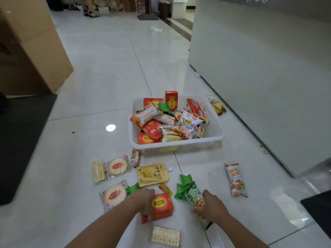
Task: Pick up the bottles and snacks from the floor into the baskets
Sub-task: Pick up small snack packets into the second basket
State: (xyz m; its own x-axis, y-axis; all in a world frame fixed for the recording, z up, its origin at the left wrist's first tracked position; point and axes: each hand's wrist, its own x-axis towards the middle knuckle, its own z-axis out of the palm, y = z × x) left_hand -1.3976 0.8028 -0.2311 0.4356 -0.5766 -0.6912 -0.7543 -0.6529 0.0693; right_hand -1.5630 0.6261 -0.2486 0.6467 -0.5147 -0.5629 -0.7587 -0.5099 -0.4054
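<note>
Snacks point(153, 174) lie scattered on the glossy white tiled floor point(89, 77). Both forearms reach forward and down. The left hand point(143, 203) curls round a red-orange carton point(163, 206); the right hand point(212, 207) grips a green snack packet point(193, 196). Beyond, a white plastic basket point(179, 146) is heaped with packets, between a cardboard box point(26, 51) and a pale panel point(259, 68).

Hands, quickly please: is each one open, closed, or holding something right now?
Left hand: grips the red box.
Right hand: grips the green snack packet.
</note>
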